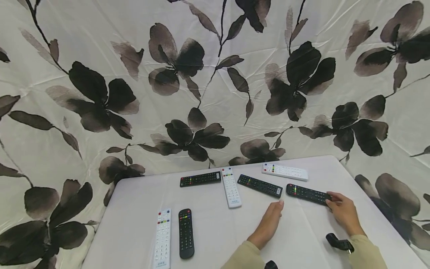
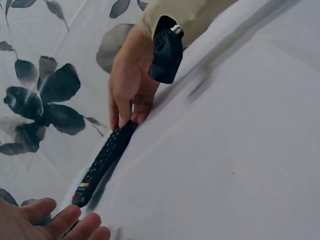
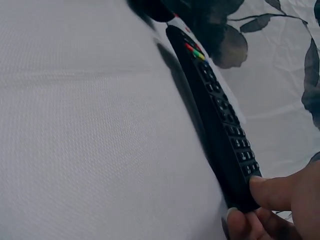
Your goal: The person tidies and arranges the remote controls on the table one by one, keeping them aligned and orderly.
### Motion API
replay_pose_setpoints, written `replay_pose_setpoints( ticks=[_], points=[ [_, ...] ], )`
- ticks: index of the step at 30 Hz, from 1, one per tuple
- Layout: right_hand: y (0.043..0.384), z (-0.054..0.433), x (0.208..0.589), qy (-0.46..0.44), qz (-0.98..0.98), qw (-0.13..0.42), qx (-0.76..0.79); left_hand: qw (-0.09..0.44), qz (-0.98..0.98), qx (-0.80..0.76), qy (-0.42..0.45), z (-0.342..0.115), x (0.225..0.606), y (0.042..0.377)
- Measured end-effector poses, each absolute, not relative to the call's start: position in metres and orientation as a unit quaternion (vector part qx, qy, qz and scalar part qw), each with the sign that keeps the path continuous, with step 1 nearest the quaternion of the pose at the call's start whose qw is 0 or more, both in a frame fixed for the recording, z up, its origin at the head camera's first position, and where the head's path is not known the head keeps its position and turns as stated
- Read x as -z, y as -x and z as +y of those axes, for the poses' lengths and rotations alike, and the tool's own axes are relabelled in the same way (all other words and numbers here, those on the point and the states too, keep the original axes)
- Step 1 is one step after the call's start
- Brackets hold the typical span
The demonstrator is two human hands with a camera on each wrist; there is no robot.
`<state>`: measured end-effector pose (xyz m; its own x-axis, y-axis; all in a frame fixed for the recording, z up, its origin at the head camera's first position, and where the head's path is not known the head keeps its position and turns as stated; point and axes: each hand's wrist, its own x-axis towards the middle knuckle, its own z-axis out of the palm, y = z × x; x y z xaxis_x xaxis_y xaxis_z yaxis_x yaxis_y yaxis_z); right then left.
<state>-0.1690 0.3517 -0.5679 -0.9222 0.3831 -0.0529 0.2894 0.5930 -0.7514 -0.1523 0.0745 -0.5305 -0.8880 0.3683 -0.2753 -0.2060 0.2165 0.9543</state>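
Note:
My right hand [image 1: 344,215] pinches the near right end of a black remote control [image 1: 308,193] between thumb and fingers. In the right wrist view that remote [image 3: 215,115] slants upward with a shadow along its side, the thumb on the end of its keypad. Its red, green and yellow keys are at the far end. My left hand [image 1: 268,224] is open with fingers extended, its fingertips just below another black remote control [image 1: 260,186] that bears a small white label. In the left wrist view, the left fingers [image 2: 85,225] are near the held remote's far end.
On the white-covered table [image 1: 131,213] lie a black remote [image 1: 200,179] and a white remote [image 1: 231,188] at the back, another white remote [image 1: 284,172] at back right, and a white remote [image 1: 162,239] beside a black one [image 1: 186,233] at front left. A floral cloth [image 1: 235,101] hangs behind.

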Motion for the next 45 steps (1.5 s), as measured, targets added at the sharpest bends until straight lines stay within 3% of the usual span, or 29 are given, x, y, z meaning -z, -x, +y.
replay_pose_setpoints(
  ticks=[8,28,45],
  points=[
    [0.177,0.357,0.57,0.143,-0.894,0.033,-0.423,0.214,0.712,-0.668,-0.022,0.087,0.532,0.164],
    [0.172,0.358,0.569,0.141,-0.879,0.004,-0.456,0.26,0.696,-0.67,-0.01,0.121,0.546,0.164],
    [0.165,0.363,0.566,0.147,-0.897,0.022,-0.415,0.216,0.683,-0.698,-0.003,0.124,0.55,0.162]
  ],
)
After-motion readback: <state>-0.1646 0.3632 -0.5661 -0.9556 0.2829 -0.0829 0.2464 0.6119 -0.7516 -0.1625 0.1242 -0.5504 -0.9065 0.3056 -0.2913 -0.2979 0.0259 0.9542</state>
